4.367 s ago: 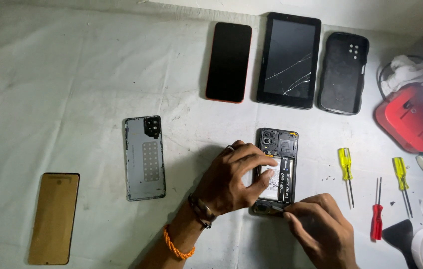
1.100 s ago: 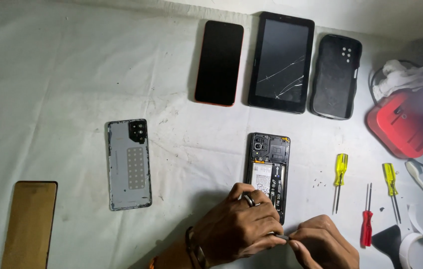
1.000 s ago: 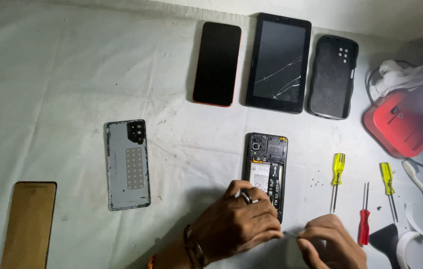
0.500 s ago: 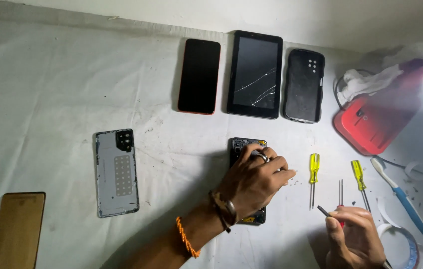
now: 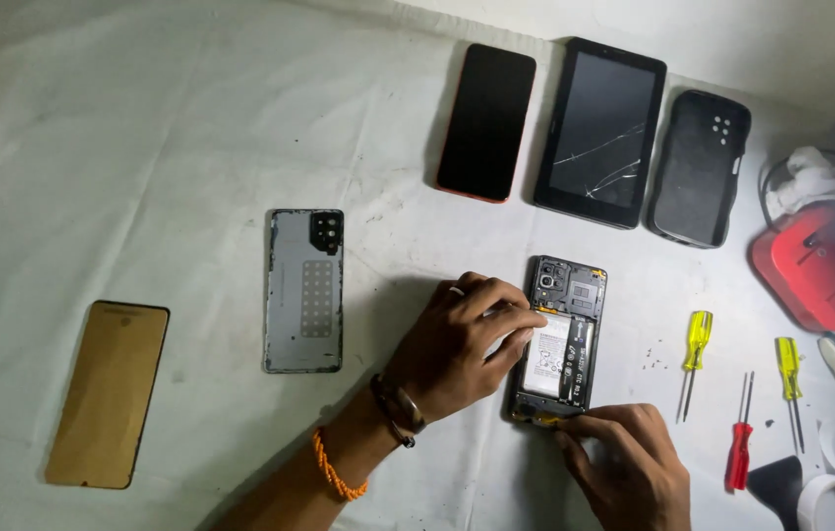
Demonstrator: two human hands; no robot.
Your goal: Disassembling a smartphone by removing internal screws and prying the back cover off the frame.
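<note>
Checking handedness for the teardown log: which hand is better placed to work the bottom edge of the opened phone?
Right, probably. The right hand has its fingertips at the bottom edge of the opened phone; the left hand lies against the phone's left side, steadying it.

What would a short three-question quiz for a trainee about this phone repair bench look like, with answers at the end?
1. True or false: the opened phone lies with its battery showing.
2. Which hand rests on the opened phone's left edge?
   A. left hand
   B. right hand
3. Fill in: the tablet at the top has a ______ screen.

Key
1. True. The back is off and the removed back cover lies apart, to its left.
2. A. The left hand holds the side; the right hand's fingers are at the phone's bottom end.
3. Cracked.
</note>
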